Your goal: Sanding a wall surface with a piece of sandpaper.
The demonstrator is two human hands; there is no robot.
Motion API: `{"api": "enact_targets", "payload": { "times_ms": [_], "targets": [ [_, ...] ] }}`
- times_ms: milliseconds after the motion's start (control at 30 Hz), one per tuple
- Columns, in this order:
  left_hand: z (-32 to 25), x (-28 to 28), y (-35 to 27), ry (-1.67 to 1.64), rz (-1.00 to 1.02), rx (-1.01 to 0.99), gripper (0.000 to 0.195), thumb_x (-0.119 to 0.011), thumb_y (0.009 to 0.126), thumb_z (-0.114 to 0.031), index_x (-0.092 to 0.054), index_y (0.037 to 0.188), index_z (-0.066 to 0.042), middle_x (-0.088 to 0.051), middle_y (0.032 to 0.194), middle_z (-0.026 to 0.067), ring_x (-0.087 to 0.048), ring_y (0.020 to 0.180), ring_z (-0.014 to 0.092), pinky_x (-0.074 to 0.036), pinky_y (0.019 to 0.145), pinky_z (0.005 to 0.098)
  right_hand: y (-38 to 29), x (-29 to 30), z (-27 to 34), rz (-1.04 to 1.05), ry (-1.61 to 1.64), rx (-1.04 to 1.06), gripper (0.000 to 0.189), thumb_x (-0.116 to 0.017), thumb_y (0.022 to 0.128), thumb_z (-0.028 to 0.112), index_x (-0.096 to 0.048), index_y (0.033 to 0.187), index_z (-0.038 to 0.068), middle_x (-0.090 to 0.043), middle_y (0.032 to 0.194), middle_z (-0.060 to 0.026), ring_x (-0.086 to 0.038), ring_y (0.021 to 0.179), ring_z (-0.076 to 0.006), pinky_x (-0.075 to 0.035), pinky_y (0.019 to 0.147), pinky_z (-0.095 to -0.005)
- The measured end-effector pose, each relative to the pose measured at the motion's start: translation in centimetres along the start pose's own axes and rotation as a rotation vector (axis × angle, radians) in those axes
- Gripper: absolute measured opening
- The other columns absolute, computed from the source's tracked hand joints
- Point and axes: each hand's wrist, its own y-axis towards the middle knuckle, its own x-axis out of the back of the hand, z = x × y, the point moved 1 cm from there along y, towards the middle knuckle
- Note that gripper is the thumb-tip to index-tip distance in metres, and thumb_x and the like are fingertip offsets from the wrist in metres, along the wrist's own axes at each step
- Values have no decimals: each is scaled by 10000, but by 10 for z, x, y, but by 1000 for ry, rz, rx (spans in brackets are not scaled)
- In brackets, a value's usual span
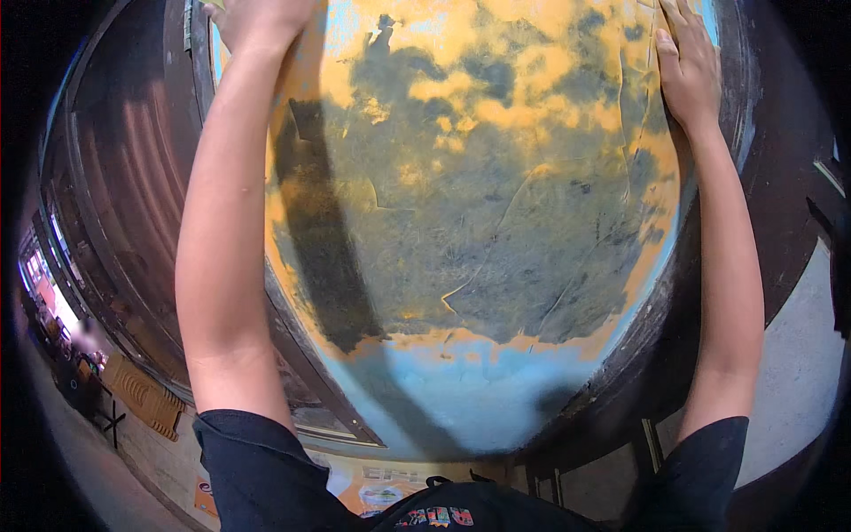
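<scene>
Before me is a large panel with worn light-blue paint, yellow-orange patches and broad dark grey areas. Its surface shows cracks and raised edges, and a bare light-blue band runs along the near end. My right hand lies against the panel's right margin, thumb spread from the fingers, with no object visible in it; the fingertips reach the top of the view. Over the panel's upper left side is my left hand, its fingers cut off by the picture's top. A small yellow-green patch shows beside its thumb, and I cannot tell what it is.
Dark wooden framing borders the panel. Brown ridged boarding stands at left. Farther left are a tan slatted object and a blurred person. A printed banner lies below, and a pale surface shows at right.
</scene>
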Motion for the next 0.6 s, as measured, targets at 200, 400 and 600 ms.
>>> {"api": "enact_targets", "payload": {
  "times_ms": [200,400,600],
  "targets": [
    [-74,51,-33,-650,543,-314,677,-375,884,-418,-268,1410,-6,-186,1491,207,-152,1391,336,-129,1129,422,-2,-9,-16,16,-19,5,479,-424,871,242,-444,1329,103,-336,1443,-154,-281,1347,-320,-203,1104,-419],
    [-118,29,-99,9,310,-674,656,-272,925,-470,-218,1443,-73,-151,1518,142,-99,1405,333,-75,1131,498,-7,-23,-46,-104,1,235,462,-353,955,381,-427,1370,194,-336,1456,-97,-274,1358,-288,-212,1093,-416],
    [-37,31,-54,-60,280,-439,714,-377,883,-532,-261,1441,-101,-195,1504,158,-134,1400,331,-93,1132,461,-19,-21,-44,-112,-6,287,444,-355,964,337,-421,1376,185,-353,1447,-97,-297,1347,-289,-217,1091,-416]
  ]
}}
